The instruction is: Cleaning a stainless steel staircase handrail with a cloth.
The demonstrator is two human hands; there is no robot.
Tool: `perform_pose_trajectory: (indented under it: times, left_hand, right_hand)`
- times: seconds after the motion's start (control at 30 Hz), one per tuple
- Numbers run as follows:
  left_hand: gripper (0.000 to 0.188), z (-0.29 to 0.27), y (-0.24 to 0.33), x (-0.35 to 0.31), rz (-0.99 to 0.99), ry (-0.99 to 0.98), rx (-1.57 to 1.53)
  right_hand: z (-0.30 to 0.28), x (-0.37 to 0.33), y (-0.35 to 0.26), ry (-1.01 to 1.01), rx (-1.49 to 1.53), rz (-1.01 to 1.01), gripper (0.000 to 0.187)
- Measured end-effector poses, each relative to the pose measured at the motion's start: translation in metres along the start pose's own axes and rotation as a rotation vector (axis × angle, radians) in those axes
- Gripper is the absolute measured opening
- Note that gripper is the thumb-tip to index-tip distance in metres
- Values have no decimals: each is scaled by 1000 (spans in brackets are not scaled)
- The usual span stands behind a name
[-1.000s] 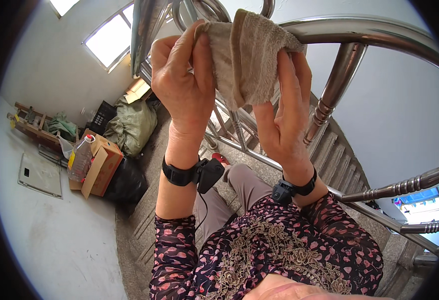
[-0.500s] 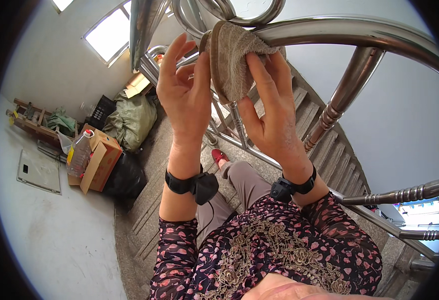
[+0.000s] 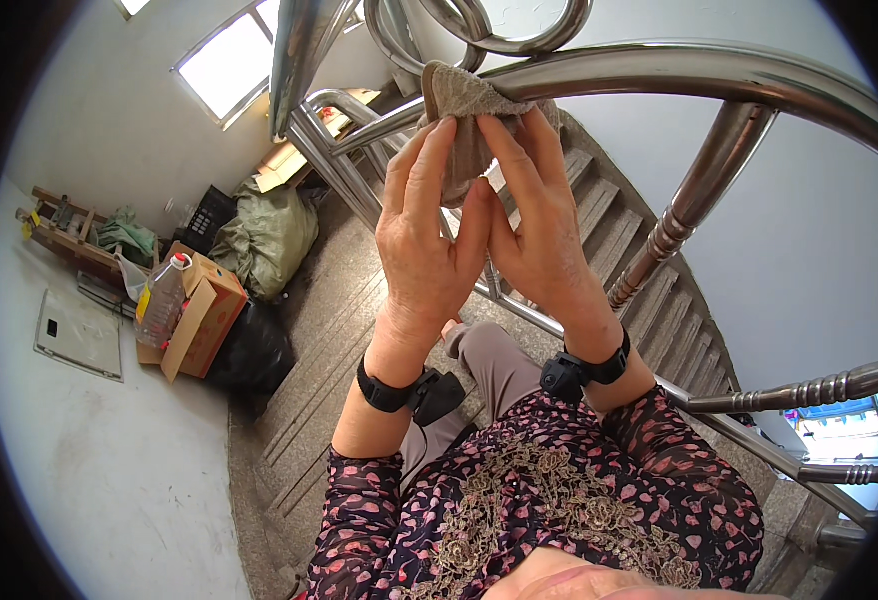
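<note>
On the near side of the handrail (image 3: 679, 70), the person wears a dark flowered blouse (image 3: 519, 505), with a black strap (image 3: 384, 393) around each wrist. Both hands are raised to the handrail, where a grey-beige cloth (image 3: 471, 97) is folded around its left part. The left hand (image 3: 421, 240) presses its straight fingertips against the near face of the cloth; whether it pinches the fabric cannot be told. The right hand (image 3: 542, 225), just beside it, grasps the cloth between curved fingers and thumb, the two thumb tips close together below the handrail. A metal post (image 3: 694, 180) slants down from the handrail, and stone steps (image 3: 604, 235) lie below it. Well to the handrail's left stand a cardboard box (image 3: 199, 330), a clear bottle (image 3: 162, 308) and a pale green sack (image 3: 271, 235); farther off is a bright window (image 3: 227, 68).
</note>
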State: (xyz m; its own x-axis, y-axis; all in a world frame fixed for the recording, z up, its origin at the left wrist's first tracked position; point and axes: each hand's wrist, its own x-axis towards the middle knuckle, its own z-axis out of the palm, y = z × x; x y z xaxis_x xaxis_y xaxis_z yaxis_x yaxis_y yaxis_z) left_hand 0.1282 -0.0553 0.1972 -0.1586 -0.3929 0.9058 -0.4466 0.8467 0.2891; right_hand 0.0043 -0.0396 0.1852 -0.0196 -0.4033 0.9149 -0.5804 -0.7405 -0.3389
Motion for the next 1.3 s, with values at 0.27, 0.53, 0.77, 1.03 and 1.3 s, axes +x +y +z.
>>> perform_pose_trajectory:
  times: [0.27, 0.53, 0.77, 1.03, 1.3]
  left_hand:
    - [59, 4, -13, 3, -6, -144, -10]
    - [57, 2, -38, 21, -110, -168, -106]
    - [50, -6, -47, 35, -204, -168, -139]
    - [41, -2, -61, 43, -222, -150, -115]
    - [35, 6, -57, 25, -127, 34, 24]
  right_hand:
    - [5, -1, 4, -8, 15, -3, 54]
    - [20, -1, 8, -62, 106, 87, 59]
    - [22, 0, 7, -71, 90, 120, 53]
    - [21, 0, 10, -70, 39, 93, 52]
    - [18, -4, 6, -37, 99, 98, 50]
